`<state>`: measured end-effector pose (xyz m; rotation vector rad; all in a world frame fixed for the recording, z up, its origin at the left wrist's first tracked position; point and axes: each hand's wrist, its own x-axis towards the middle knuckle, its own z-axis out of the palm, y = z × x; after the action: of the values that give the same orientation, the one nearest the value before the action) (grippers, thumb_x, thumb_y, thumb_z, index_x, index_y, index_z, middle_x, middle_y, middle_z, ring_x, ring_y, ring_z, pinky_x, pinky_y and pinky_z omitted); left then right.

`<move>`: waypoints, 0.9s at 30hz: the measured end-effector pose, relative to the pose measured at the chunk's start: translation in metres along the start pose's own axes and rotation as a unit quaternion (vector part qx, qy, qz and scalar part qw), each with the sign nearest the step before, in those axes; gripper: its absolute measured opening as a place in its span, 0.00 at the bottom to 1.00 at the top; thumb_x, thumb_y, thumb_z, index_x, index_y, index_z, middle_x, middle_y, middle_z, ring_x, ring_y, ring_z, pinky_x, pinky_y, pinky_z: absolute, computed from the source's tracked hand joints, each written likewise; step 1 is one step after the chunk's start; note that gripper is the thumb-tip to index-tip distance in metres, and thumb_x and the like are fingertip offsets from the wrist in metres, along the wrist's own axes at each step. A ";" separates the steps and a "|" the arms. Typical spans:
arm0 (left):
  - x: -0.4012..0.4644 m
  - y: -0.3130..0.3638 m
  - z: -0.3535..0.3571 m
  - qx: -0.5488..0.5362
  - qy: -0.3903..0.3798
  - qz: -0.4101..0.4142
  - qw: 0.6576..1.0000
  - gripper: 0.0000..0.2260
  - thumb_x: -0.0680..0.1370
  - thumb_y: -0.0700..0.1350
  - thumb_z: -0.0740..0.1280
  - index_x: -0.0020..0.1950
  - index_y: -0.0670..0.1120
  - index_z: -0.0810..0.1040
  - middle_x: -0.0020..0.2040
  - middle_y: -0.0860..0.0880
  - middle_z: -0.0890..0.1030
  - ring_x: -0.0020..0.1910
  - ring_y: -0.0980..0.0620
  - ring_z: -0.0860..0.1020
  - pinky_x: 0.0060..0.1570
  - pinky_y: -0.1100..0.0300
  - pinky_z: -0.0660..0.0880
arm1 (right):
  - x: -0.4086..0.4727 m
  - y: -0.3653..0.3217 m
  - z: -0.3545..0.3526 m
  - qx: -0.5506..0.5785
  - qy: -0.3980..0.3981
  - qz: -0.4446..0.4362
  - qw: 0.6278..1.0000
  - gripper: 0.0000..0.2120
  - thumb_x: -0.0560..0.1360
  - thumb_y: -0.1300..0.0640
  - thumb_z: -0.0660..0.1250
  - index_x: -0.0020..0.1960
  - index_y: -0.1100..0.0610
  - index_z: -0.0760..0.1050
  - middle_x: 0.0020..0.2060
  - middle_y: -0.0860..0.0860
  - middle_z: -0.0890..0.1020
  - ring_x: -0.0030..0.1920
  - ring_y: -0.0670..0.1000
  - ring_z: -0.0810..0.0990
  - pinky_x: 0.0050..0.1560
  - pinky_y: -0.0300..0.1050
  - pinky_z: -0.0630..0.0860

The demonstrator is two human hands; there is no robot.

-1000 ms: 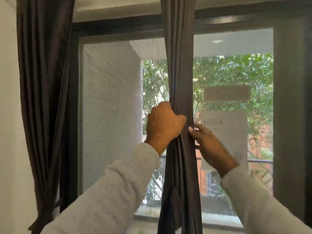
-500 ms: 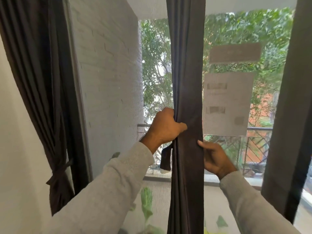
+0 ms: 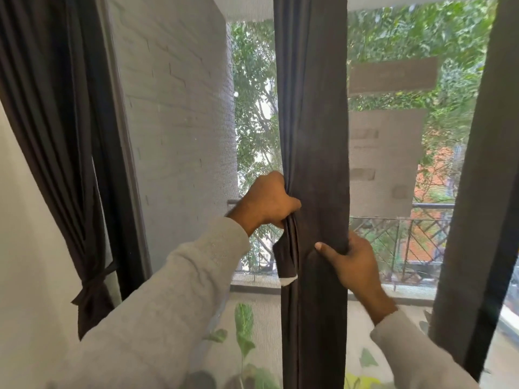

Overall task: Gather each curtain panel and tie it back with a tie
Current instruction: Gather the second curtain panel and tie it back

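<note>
Head view: dark curtain panel [image 3: 311,136] bunched into a column, left hand [image 3: 268,202] and right hand [image 3: 352,262] both gripping it.

The middle curtain panel [image 3: 311,136] hangs between the tied panel [image 3: 56,136] at left and another panel [image 3: 488,164] at right.

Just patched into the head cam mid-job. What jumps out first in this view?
Dead centre, a dark curtain panel hangs gathered into a narrow column, with the left hand gripping its left edge and the right hand clutching it lower on the right. At far left, another curtain panel is already cinched with a tie. Behind them, a window screen shows a brick wall and trees.
</note>
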<state>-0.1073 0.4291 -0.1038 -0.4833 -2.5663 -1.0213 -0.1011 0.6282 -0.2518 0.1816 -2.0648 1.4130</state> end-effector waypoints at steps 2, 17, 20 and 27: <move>0.001 -0.002 0.008 -0.024 0.012 0.002 1.000 0.12 0.79 0.42 0.75 0.59 0.42 0.77 0.54 0.42 0.84 0.42 0.42 0.88 0.43 0.46 0.88 | -0.031 0.000 0.019 -0.111 0.097 -0.092 0.985 0.10 0.81 0.54 0.73 0.61 0.53 0.80 0.46 0.45 0.84 0.43 0.47 0.84 0.43 0.35 0.77; -0.008 -0.019 0.015 -0.100 -0.016 0.059 0.993 0.10 0.83 0.38 0.69 0.60 0.35 0.85 0.52 0.38 0.88 0.45 0.40 0.88 0.40 0.41 0.87 | -0.063 0.008 0.051 0.172 0.046 -0.045 0.983 0.14 0.76 0.51 0.76 0.60 0.50 0.80 0.62 0.49 0.82 0.60 0.53 0.84 0.55 0.52 0.83; -0.012 -0.021 0.013 -0.148 -0.038 0.061 0.986 0.09 0.84 0.39 0.69 0.61 0.37 0.85 0.52 0.40 0.89 0.47 0.41 0.89 0.44 0.41 0.87 | -0.056 0.004 0.047 0.216 0.016 0.020 0.976 0.16 0.75 0.56 0.78 0.60 0.50 0.78 0.51 0.49 0.88 0.51 0.53 0.87 0.50 0.51 0.84; -0.037 -0.049 0.040 -0.226 0.060 0.068 0.970 0.17 0.77 0.57 0.79 0.49 0.42 0.86 0.45 0.46 0.89 0.46 0.44 0.88 0.49 0.39 0.86 | -0.060 0.002 0.043 0.052 0.087 -0.056 0.993 0.12 0.77 0.61 0.77 0.43 0.46 0.78 0.35 0.39 0.82 0.34 0.41 0.79 0.34 0.29 0.71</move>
<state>-0.1028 0.4171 -0.1753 -0.6766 -2.1563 -1.5373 -0.0717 0.5778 -0.2972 0.2058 -1.8132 1.4167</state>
